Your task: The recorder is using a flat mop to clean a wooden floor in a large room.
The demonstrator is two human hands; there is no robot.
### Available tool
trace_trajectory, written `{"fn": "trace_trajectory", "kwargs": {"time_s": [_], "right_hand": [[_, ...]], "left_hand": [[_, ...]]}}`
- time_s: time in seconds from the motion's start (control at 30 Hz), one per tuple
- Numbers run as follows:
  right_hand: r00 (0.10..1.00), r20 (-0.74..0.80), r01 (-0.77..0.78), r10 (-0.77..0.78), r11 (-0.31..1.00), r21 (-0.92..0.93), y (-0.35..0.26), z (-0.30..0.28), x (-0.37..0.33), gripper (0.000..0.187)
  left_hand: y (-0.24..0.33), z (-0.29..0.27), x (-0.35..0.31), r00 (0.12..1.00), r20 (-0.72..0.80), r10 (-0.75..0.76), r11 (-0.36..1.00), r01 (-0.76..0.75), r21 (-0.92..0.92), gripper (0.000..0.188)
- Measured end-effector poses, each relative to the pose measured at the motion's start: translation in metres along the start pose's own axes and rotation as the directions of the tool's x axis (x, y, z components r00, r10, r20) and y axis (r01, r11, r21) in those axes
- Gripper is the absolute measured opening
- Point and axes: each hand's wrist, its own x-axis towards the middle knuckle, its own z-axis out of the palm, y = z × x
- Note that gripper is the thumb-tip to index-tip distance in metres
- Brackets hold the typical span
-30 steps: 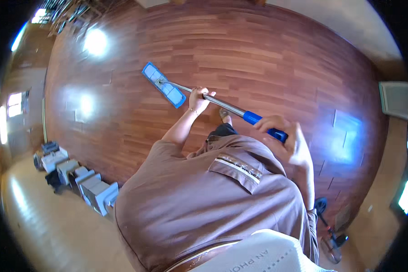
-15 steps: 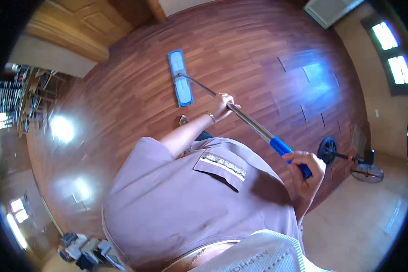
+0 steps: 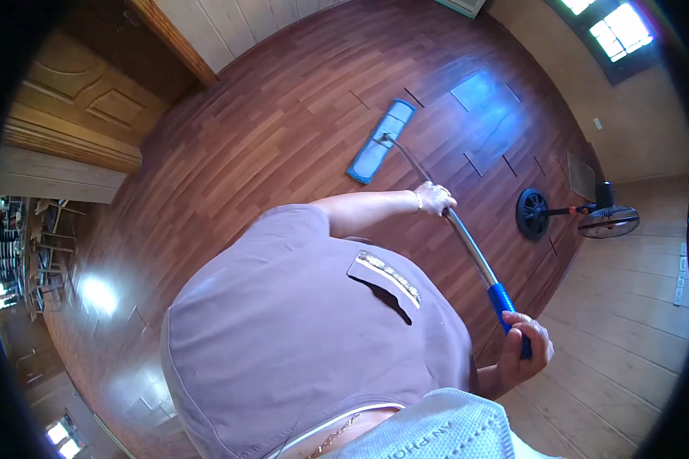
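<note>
A flat mop with a light-blue rectangular pad point(image 3: 373, 155) lies on the wood-plank floor ahead of me, its pad slanting up to the right. From its centre a metal pole point(image 3: 473, 246) runs back toward my right side. My left hand point(image 3: 435, 199), a bracelet at its wrist, is wrapped round the middle of this pole with the arm stretched forward. Lower down, my right hand point(image 3: 530, 350) holds the end of the blue handle grip point(image 3: 501, 303), fingers curled round it.
To the right a fan point(image 3: 608, 222) with a round black base point(image 3: 532, 214) lies along the wall. A wooden door point(image 3: 99, 92) stands at the upper left. Wooden chairs point(image 3: 53, 245) are at the far left. Dark gaps show between some planks near the bright window reflection point(image 3: 482, 99).
The mop pad has gone to the right across the floor and turned from nearly upright to slanting. Both hands keep their hold on the pole, and the view has turned somewhat.
</note>
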Motion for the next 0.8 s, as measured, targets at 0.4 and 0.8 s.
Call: {"fn": "trace_trajectory", "kwargs": {"time_s": [0.4, 0.8], "right_hand": [[0.93, -0.324, 0.173, -0.173, 0.985, -0.03, 0.009, -0.062, -0.007, 0.033], [0.965, -0.115, 0.255, -0.236, 0.947, 0.195, 0.01, -0.051, 0.039, 0.032]], "left_hand": [[0.076, 0.024, 0.023, 0.996, 0.012, 0.084, 0.977, -0.085, 0.193, 0.024], [0.072, 0.007, -0.099, 0.939, -0.229, -0.255, 0.91, 0.313, 0.27, 0.026]]}}
